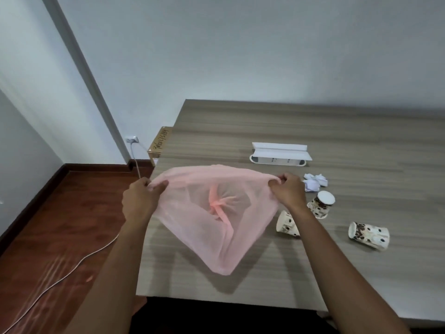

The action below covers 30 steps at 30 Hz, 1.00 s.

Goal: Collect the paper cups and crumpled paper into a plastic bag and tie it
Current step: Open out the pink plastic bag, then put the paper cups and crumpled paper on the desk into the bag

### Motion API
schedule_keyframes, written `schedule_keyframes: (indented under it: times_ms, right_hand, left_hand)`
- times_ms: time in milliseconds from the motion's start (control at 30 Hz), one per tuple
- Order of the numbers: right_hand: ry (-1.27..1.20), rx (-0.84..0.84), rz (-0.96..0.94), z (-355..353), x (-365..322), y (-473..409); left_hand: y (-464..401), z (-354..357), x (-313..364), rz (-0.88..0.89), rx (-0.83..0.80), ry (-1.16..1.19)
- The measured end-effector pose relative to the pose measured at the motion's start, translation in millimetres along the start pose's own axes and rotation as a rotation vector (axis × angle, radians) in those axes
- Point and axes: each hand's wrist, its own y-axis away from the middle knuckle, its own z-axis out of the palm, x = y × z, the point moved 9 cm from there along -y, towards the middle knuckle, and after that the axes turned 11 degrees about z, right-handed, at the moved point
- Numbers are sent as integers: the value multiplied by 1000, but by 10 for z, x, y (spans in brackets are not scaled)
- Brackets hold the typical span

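Note:
A thin pink plastic bag [212, 227] hangs stretched wide over the near left part of the wooden table [313, 273]. My left hand [139, 201] pinches its rim on the left and my right hand [286, 189] pinches the rim on the right. The bag's knotted bottom shows through the film. Three paper cups with a coffee-bean print lie tipped on the table to the right: one [286, 224] partly behind my right forearm, one [321, 204] beyond it, one [368, 235] farther right. Crumpled white paper [314, 182] lies just past my right hand.
A white box-like object [279, 155] sits on the table behind the paper. A cardboard box [159, 144] stands by the table's far left corner. A white cable [72, 268] runs across the wooden floor from a wall socket [132, 139].

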Motion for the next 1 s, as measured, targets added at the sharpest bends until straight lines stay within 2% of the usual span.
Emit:
schedule_keyframes:
  times_ms: [133, 233, 433, 500, 600, 733, 867, 1000]
  right_hand:
    - [-46, -124, 89, 77, 345, -137]
    - [-135, -193, 93, 50, 528, -220]
    - [-294, -444, 51, -29, 946, -297]
    - [-233, -403, 32, -90, 1204, -419]
    - [96, -309, -101, -117, 1553, -611]
    - [390, -376, -155, 110, 1965, -775]
    - [422, -379, -156, 182, 2116, -804]
    - [242, -291, -122, -41, 2085, -718]
  left_hand:
    - [170, 382, 329, 102, -101, -41]
    - [320, 548, 464, 110, -85, -61]
    - [542, 714, 535, 40, -3, -61]
    - [594, 705, 621, 23, 37, -78]
    - [664, 685, 797, 2, 86, -84]
    - [762, 671, 1060, 4, 121, -80]
    - [858, 660, 1291, 19, 109, -20]
    - [858, 658, 1352, -29, 115, 18]
